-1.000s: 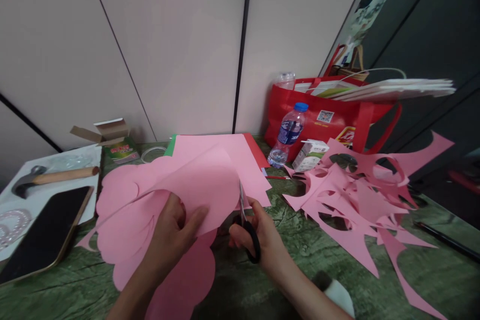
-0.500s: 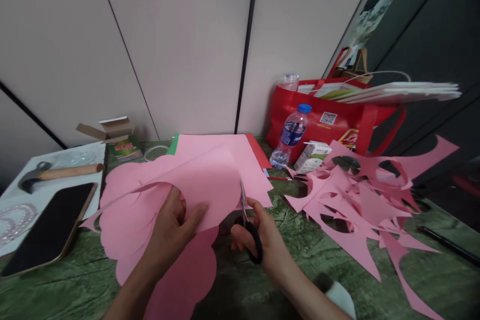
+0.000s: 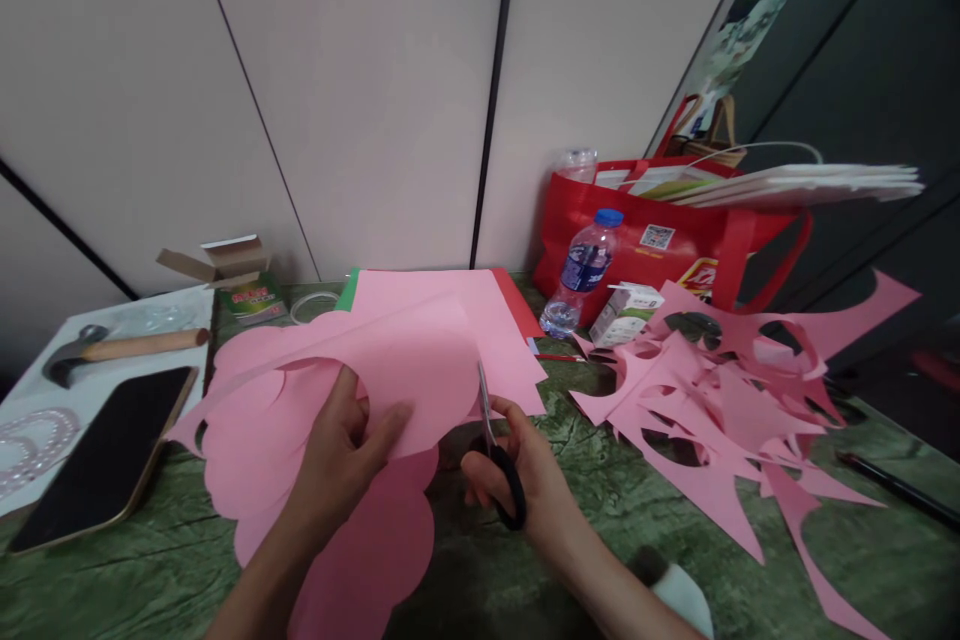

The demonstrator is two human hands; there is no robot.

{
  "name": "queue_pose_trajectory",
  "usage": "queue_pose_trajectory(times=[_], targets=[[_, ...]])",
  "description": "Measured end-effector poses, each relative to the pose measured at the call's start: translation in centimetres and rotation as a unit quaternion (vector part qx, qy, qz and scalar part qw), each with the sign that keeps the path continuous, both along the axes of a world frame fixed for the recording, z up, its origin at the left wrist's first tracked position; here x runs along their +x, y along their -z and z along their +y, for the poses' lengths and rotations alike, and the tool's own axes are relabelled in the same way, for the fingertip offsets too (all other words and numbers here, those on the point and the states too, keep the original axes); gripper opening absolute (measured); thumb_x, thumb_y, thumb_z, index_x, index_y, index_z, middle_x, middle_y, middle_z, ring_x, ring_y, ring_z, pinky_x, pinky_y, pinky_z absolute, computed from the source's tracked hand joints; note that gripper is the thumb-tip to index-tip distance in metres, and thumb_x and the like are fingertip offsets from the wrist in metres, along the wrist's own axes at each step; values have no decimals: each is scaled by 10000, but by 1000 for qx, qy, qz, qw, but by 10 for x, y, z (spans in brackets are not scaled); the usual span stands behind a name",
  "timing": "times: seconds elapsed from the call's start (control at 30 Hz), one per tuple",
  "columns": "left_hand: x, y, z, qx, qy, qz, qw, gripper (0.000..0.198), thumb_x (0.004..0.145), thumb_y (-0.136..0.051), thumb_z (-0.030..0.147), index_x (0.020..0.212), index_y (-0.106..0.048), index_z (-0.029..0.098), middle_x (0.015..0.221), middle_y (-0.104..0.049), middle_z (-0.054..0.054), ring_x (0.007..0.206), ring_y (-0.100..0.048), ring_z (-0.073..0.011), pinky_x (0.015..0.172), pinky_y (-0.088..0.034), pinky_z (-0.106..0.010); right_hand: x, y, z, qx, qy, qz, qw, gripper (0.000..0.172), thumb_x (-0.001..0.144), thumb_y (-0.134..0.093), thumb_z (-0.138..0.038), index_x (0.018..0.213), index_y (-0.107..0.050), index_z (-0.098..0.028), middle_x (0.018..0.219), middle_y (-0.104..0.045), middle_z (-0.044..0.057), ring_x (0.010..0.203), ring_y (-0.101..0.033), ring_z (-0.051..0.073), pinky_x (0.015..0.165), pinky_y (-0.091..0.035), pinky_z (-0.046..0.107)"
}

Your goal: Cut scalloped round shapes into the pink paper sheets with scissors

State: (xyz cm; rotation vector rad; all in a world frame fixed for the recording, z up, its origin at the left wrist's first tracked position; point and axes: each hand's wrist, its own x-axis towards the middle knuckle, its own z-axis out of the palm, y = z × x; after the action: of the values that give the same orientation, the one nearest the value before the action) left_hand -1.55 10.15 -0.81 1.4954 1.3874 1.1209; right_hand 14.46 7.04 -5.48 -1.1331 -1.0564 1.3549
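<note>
My left hand (image 3: 337, 465) pinches a large pink paper sheet (image 3: 405, 365) with rounded, petal-like edges, thumb on top, and lifts it off the green tabletop (image 3: 570, 540). My right hand (image 3: 517, 480) is closed round the black handles of a pair of scissors (image 3: 495, 440). The blades point up and away and meet the paper's right edge. More pink petal shapes (image 3: 360, 560) lie under my left forearm.
A heap of pink paper offcuts (image 3: 720, 400) lies to the right. Behind it stand a red bag (image 3: 675, 240), a water bottle (image 3: 581, 270) and a small carton (image 3: 622, 312). At the left are a phone (image 3: 105, 455), a hammer (image 3: 112, 348) and an open box (image 3: 232, 275).
The view has shifted slightly. My hands, the paper and the scissors stay almost where they were, with the blades at the paper's edge.
</note>
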Motion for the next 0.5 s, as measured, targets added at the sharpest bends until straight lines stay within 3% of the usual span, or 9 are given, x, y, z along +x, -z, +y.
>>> queue_pose_trajectory(times=[0.17,0.27,0.4,0.5], targets=[[5,-3,-2,5,-32,-21,999,371,688,-625,357,648,-276,238,447,-242,128,359,-209,-45,329,-157,-157,0,3,0,-4,-5,13,1000,572,629,-680,-349,1064,-348,-182,402,-446,-140,317,-435,84,348,-327,174],[4,-2,-1,-22,-34,-60,997,286,661,-644,339,747,-392,234,427,-284,135,331,-253,-52,316,-180,-158,0,5,1,3,-12,16,1000,583,626,-690,-388,1059,-357,-185,391,-434,-142,310,-438,89,349,-329,176],[0,-2,2,-63,-9,-189,980,460,672,-637,348,1083,-505,188,487,-525,70,383,-449,-102,379,-352,-212,0,5,1,-16,-16,27,999,589,625,-687,-456,1044,-373,-186,367,-439,-136,305,-451,106,351,-337,186],[-1,-4,6,-98,0,-278,956,446,701,-598,419,1062,-585,158,533,-609,-5,491,-567,-177,457,-448,-281,-1,1,0,-17,-11,34,999,562,644,-663,-514,1008,-399,-177,369,-446,-118,326,-463,115,363,-345,196]])
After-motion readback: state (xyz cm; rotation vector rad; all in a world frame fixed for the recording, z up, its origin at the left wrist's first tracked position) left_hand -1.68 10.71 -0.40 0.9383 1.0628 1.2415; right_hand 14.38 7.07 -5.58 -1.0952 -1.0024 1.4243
